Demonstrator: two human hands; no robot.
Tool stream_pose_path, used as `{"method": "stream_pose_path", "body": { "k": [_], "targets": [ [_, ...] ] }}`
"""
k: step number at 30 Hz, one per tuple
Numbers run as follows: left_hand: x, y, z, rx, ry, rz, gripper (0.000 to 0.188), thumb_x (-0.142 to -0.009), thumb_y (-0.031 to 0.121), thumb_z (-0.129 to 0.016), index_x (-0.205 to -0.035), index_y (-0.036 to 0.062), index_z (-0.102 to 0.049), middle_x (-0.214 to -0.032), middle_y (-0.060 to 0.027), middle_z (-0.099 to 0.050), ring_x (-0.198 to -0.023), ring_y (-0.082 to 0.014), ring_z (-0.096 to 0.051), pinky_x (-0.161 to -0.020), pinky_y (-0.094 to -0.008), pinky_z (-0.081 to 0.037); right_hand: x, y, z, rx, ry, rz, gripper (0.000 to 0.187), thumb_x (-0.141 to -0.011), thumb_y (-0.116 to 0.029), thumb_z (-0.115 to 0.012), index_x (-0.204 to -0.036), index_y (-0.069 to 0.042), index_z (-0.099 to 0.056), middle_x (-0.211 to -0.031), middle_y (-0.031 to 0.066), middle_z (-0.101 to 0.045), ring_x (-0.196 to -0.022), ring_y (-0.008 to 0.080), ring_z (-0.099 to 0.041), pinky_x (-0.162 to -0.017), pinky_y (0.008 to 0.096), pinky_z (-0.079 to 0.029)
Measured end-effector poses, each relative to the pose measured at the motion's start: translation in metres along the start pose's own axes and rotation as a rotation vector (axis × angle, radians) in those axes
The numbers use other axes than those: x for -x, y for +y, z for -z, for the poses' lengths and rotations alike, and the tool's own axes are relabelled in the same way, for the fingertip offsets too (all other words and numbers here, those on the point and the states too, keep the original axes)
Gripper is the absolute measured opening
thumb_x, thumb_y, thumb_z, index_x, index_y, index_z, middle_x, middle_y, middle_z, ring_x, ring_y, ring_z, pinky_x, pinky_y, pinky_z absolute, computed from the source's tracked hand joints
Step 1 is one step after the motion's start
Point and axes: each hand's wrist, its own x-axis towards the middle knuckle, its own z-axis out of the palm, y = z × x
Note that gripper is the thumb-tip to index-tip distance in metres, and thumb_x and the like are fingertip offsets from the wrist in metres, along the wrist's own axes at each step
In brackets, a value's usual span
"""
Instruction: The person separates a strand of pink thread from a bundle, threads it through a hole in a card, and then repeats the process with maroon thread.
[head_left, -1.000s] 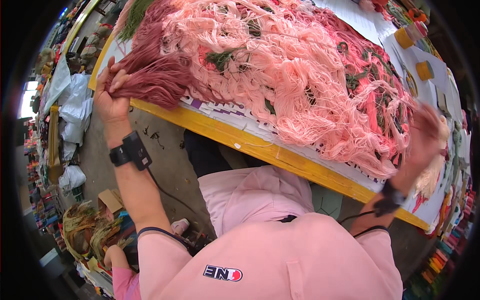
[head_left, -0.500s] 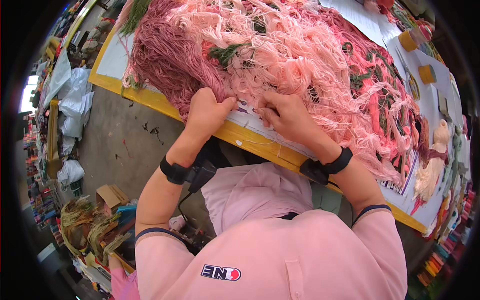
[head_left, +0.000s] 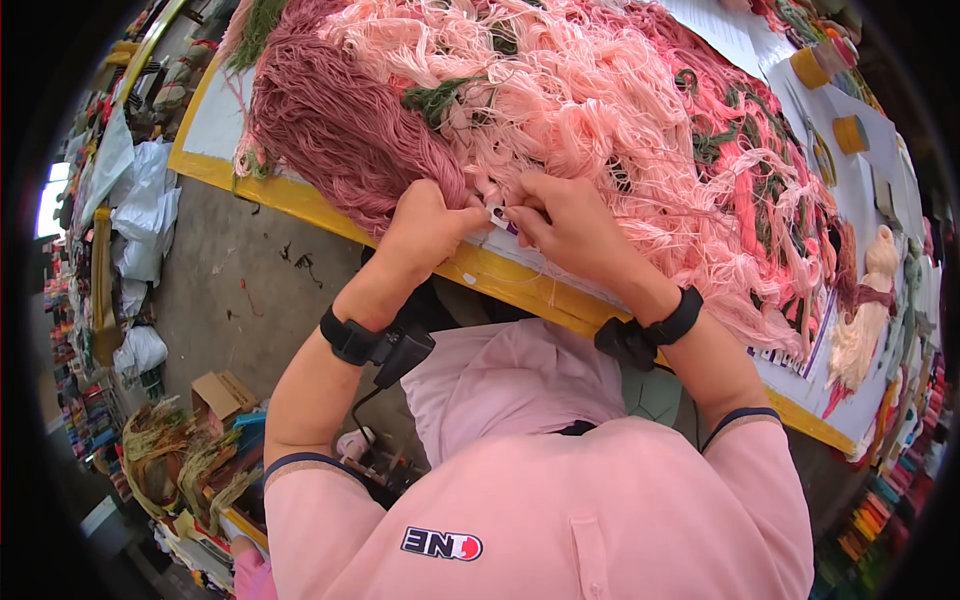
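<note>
My left hand [head_left: 425, 228] is closed at the lower end of a mauve yarn skein [head_left: 335, 120], its thumb and fingertips pinching the edge of a small white card [head_left: 497, 213] with a hole and a purple mark. My right hand [head_left: 575, 228] is closed just beside it, thumb against bent forefinger, touching the card's other side. What lies in that right pinch is too small to make out. Pale pink embroidery thread [head_left: 560, 100] is heaped loosely behind both hands and hangs down to the card.
The white tabletop has a yellow edge [head_left: 545, 290]. Dark green thread [head_left: 440, 98] runs through the heap. To the right are yellow tape rolls [head_left: 850, 134], a cream skein [head_left: 868, 330] and a white strip [head_left: 778, 360] with dark slots. A cardboard box [head_left: 222, 397] stands on the floor at left.
Both hands have come closer together, and the white card with its hole shows between their fingertips. The mauve skein's lower end reaches nearer the card. The view has shifted slightly.
</note>
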Motion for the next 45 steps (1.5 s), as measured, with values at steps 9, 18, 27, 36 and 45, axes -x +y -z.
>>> {"method": "stream_pose_path", "body": {
  "k": [9,18,27,36,45],
  "targets": [
    [0.004,0.004,0.005,0.507,-0.219,0.278,0.01,-0.083,0.002,-0.066,-0.091,-0.0036,-0.067,-0.071,-0.0011,-0.062,-0.046,-0.0055,-0.049,-0.04,-0.0199,-0.037,-0.009,0.007,-0.011,0.171,0.077,-0.005,0.012,-0.083,-0.015,-0.062,-0.087,-0.004,-0.066,-0.073,0.0201,-0.065,-0.07,0.04,-0.064,-0.066,0.0478,-0.05],
    [0.001,0.005,-0.003,0.121,-0.033,0.166,0.017,-0.081,0.011,-0.071,-0.089,-0.0034,-0.069,-0.066,-0.0024,-0.063,-0.047,-0.0056,-0.049,-0.039,-0.0224,-0.035,-0.007,0.0,-0.006,0.23,0.07,-0.004,0.014,-0.083,-0.017,-0.062,-0.086,-0.004,-0.066,-0.075,0.0205,-0.066,-0.074,0.0397,-0.065,-0.069,0.0484,-0.05],
    [0.001,-0.004,0.035,0.898,-0.267,0.279,0.013,-0.089,0.008,-0.062,-0.1,0.0001,-0.063,-0.102,-0.0123,-0.07,-0.052,-0.0008,-0.041,-0.046,-0.0168,-0.038,-0.009,-0.005,0.0,0.3,-0.117,-0.047,0.014,-0.079,-0.018,-0.067,-0.084,-0.005,-0.067,-0.077,0.0179,-0.067,-0.076,0.0379,-0.065,-0.07,0.0467,-0.05],
    [0.0,-0.001,0.027,0.875,-0.357,0.087,0.013,-0.09,0.011,-0.061,-0.097,0.0001,-0.063,-0.096,-0.0111,-0.07,-0.051,-0.0015,-0.04,-0.047,-0.0179,-0.04,-0.006,0.002,0.003,0.505,-0.076,0.141,0.013,-0.082,-0.016,-0.069,-0.082,-0.004,-0.064,-0.072,0.0098,-0.067,-0.065,0.0258,-0.065,-0.06,0.0381,-0.049],
    [-0.002,0.001,0.017,0.196,-0.397,-0.11,0.013,-0.091,0.018,-0.064,-0.091,0.0047,-0.063,-0.072,0.0038,-0.057,-0.056,-0.0039,-0.049,-0.051,-0.0206,-0.042,-0.025,0.013,0.023,-0.145,-0.288,-0.264,0.016,-0.087,-0.015,-0.065,-0.088,0.0,-0.066,-0.076,0.0,-0.062,-0.066,0.0068,-0.05,-0.059,0.0255,-0.041]
  ]
}}
